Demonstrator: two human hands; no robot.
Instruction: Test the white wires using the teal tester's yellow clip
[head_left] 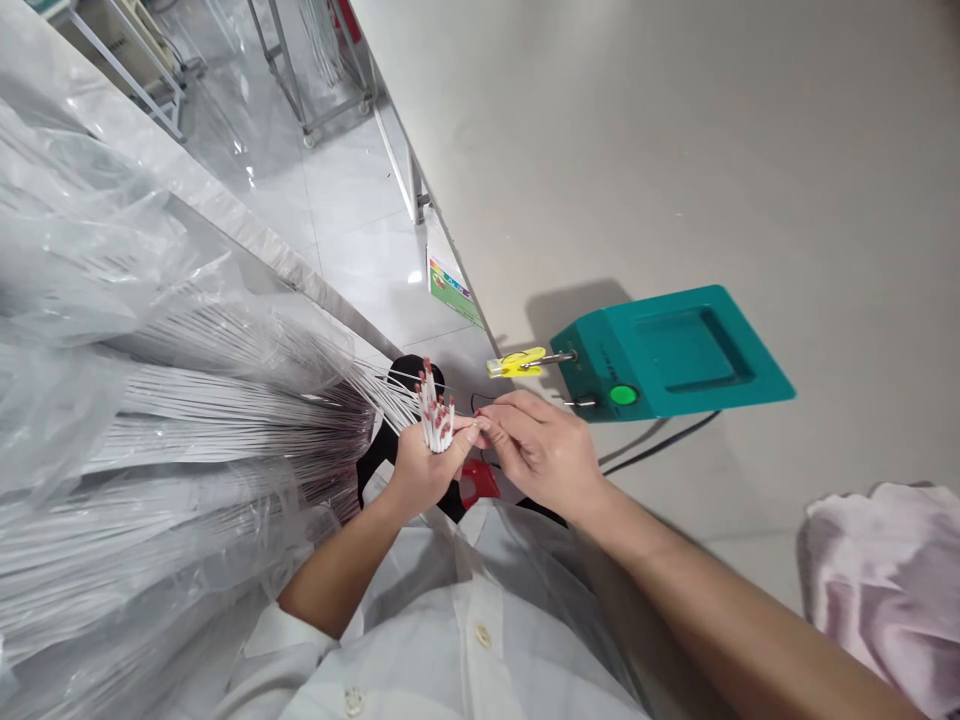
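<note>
Where the bundle of red-tipped white wires (pixel 438 432) stands: left of the teal device (pixel 619 350).
Left hand (pixel 424 474): closed round the bundle.
Right hand (pixel 551 455): just left of the device, thumb and forefinger pinched together; item between them, if any, cannot be told.
Yellow clip (pixel 528 362): on the device's upper metal post (pixel 560 357).
Pink cloth (pixel 889 585): below right of the device.

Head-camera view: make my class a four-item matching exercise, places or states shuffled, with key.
1. Teal box-shaped device
2. Yellow plastic clip
3. Bundle of red-tipped white wires
4. Pink plush cloth

A. In the left hand
B. At the picture's lower right
C. On a metal rod
D. Bears a round green button

Pairs: 1-D; 2-C; 3-A; 4-B
</note>
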